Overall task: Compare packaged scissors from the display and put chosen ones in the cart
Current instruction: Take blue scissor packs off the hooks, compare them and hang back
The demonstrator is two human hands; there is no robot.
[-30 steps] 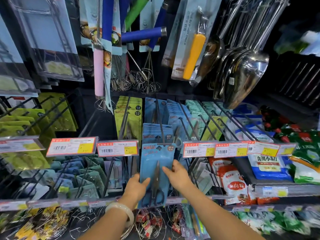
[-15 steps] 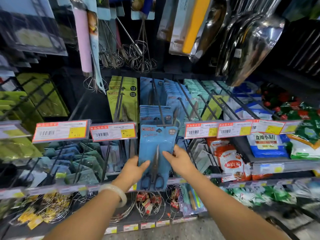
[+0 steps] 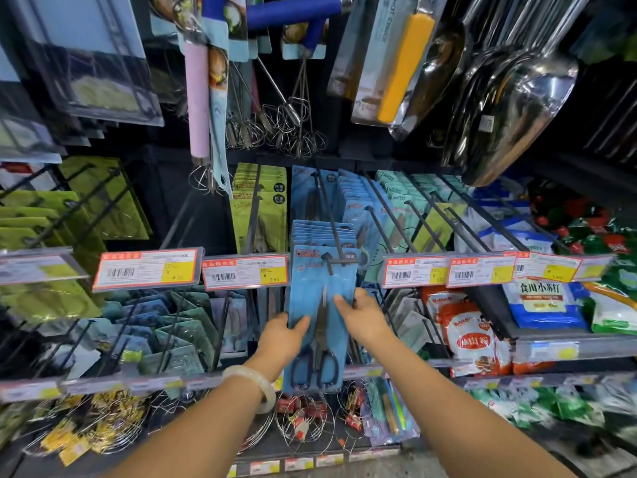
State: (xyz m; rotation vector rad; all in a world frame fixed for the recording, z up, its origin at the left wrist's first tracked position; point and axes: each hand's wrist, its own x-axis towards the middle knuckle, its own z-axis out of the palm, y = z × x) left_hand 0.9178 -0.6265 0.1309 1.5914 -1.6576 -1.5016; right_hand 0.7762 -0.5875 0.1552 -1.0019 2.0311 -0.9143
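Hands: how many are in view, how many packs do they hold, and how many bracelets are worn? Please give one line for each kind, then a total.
Hands: 2, the left hand and the right hand
Scissors pack, held by both hands: 1
Bracelet, on the left wrist: 1
Total: 4

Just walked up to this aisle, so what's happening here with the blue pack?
A person is at a store display of hanging kitchen tools. Both hands, the left hand and the right hand, grip the front blue scissors pack by its side edges. The pack still hangs on its peg hook, ahead of matching packs.
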